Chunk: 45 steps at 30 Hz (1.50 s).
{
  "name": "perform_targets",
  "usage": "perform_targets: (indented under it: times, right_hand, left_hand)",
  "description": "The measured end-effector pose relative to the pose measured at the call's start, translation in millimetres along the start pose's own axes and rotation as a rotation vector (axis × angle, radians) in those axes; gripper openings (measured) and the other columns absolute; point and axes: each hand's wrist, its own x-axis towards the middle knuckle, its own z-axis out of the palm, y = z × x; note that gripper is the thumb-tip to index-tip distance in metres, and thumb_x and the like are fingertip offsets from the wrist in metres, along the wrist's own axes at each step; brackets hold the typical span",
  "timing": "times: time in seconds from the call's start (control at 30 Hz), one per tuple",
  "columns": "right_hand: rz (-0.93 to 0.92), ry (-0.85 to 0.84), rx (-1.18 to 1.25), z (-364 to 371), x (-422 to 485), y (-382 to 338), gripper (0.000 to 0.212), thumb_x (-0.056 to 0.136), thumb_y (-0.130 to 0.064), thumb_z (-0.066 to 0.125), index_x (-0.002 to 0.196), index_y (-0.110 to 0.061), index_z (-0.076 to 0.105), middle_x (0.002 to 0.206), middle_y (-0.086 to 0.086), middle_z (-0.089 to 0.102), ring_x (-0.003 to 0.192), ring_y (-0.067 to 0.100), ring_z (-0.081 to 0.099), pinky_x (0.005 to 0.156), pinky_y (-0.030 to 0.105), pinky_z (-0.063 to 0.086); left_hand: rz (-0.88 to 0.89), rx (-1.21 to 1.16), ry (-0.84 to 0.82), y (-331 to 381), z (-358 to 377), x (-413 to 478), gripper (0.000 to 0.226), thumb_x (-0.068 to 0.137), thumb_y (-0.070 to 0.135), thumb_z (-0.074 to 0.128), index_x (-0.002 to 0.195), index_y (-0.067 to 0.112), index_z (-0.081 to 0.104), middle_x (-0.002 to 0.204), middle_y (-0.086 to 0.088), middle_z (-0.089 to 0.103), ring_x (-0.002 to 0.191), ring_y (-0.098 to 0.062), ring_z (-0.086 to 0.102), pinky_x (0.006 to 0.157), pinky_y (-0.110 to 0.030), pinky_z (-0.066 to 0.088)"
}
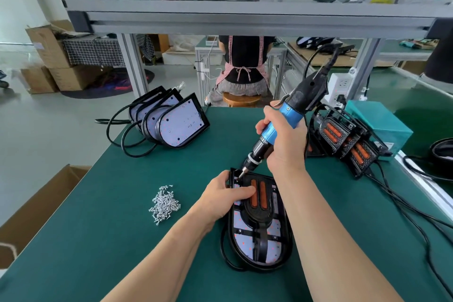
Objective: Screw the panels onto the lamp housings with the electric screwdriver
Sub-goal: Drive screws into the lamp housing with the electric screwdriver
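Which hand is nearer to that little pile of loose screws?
Left. The left hand presses on the lamp housing beside the screws; the right hand grips the electric screwdriver farther off.

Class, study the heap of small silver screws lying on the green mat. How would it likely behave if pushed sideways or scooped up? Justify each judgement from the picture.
The screws lie loose, so a push would probably scatter them rather than shift the heap whole. Strays may roll, though the green mat looks matte and might slow them.
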Motion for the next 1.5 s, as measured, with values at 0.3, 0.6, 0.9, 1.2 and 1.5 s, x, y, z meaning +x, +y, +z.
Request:
perform_targets:
  times: [0.3, 0.6, 0.9, 1.2, 1.5]
  right_hand:
    - [0.031, -0.061, 0.070, -21.9, 24.2, -64.7, 0.021, 0.085, -0.014, 0.075, 0.093, -0.011, 0.056, 0.065, 0.002, 0.056, 0.054, 0.016, 0.056, 0.054, 0.027, 0.048]
    - [0.446, 0.254, -0.342, -120.2, 6.6, -27.9, 0.039, 0.094, -0.028, 0.073, 0.118, -0.006, 0.053, 0.093, 0.015, 0.058, 0.052, 0.018, 0.065, 0.046, 0.027, 0.053]
    - [0.265, 0.261, -1.050, -126.9, -13.9, 11.0, 0.041, 0.082, -0.028, 0.076, 0.107, -0.021, 0.044, 0.096, 0.001, 0.062, 0.073, 0.013, 0.061, 0.057, 0.030, 0.043]
    - [-0.090, 0.185, -1.469, -118.0, -28.2, 19.7, 0.070, 0.084, -0.025, 0.077, 0.144, -0.008, 0.046, 0.132, 0.010, 0.044, 0.119, 0.028, 0.039, 0.101, 0.035, 0.035]
    - [0.088, -0.218, -0.631, -93.3, -46.2, 6.6, 0.010, 0.094, -0.013, 0.070, 0.099, -0.021, 0.075, 0.091, 0.001, 0.075, 0.082, 0.005, 0.066, 0.072, 0.024, 0.053]
  left_hand:
    - [-0.027, 0.053, -0.026, 1.2, -4.4, -3.2, 0.032, 0.082, 0.026, 0.079, 0.111, 0.023, 0.065, 0.099, 0.008, 0.078, 0.091, -0.012, 0.074, 0.078, -0.024, 0.055]
    - [-0.003, 0.015, -0.004, -5.1, -8.1, -0.2, 0.045, 0.080, 0.040, 0.069, 0.118, 0.015, 0.063, 0.114, -0.006, 0.074, 0.106, -0.021, 0.070, 0.100, -0.040, 0.051]
    - [0.008, -0.053, 0.059, -6.8, -10.2, -1.7, 0.019, 0.102, 0.023, 0.055, 0.119, 0.019, 0.062, 0.112, 0.002, 0.075, 0.105, -0.018, 0.071, 0.095, -0.037, 0.052]
    - [0.072, -0.148, 0.195, -10.7, -5.5, -4.5, 0.019, 0.103, 0.031, 0.051, 0.104, 0.023, 0.069, 0.107, -0.005, 0.076, 0.101, -0.024, 0.070, 0.093, -0.042, 0.054]
    - [0.194, -0.127, 0.280, -11.4, 1.4, -10.1, 0.023, 0.106, 0.026, 0.047, 0.100, 0.025, 0.069, 0.106, -0.001, 0.074, 0.100, -0.016, 0.067, 0.099, -0.041, 0.051]
